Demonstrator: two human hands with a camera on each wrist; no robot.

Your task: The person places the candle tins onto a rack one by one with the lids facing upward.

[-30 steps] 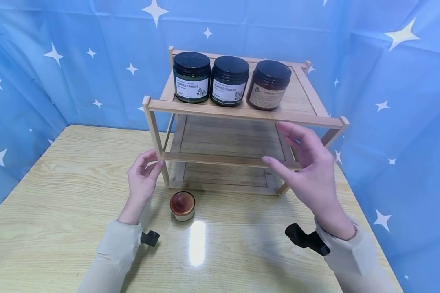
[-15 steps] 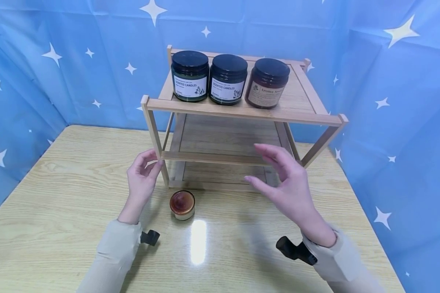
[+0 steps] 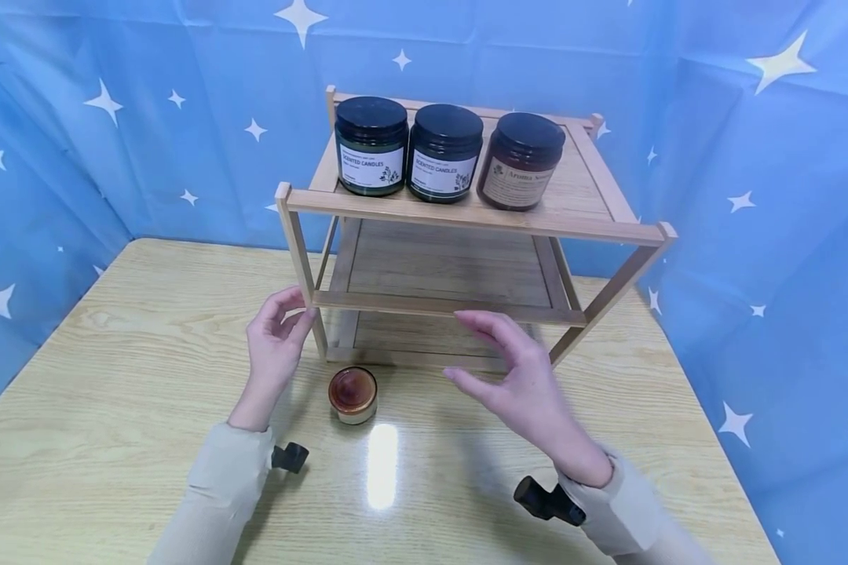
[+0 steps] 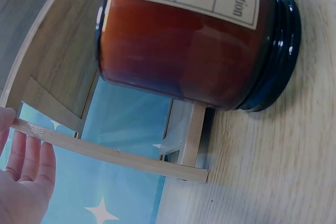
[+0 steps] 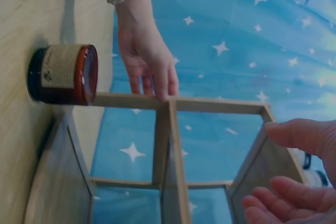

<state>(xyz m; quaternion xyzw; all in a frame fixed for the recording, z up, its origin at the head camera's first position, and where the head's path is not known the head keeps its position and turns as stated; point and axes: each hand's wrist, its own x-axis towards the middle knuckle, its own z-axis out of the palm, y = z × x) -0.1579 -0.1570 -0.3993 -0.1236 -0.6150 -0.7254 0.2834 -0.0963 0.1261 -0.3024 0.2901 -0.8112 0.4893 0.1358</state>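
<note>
A wooden rack with tiers (image 3: 466, 218) stands on the table. My left hand (image 3: 275, 333) pinches its front left post (image 4: 105, 153), thumb on one side and fingers on the other. The right hand (image 3: 519, 384) is in front of the lower tiers, fingers and thumb spread apart with nothing between them. Between the hands, on the table before the rack, an amber glass candle jar (image 3: 353, 392) stands upside down on its dark lid, its base facing up. In the left wrist view this candle jar (image 4: 178, 56) shows a cream label.
Three dark-lidded candle jars line the rack's top: two green ones with white labels (image 3: 371, 149) (image 3: 444, 157) and a brown one (image 3: 519, 169) to their right. A blue curtain with white stars (image 3: 184, 141) hangs behind the wood-grain table (image 3: 113, 377).
My right hand has come down and left, from beside the rack's right side to before its lower tiers, fingers still spread. The left hand keeps its hold on the post.
</note>
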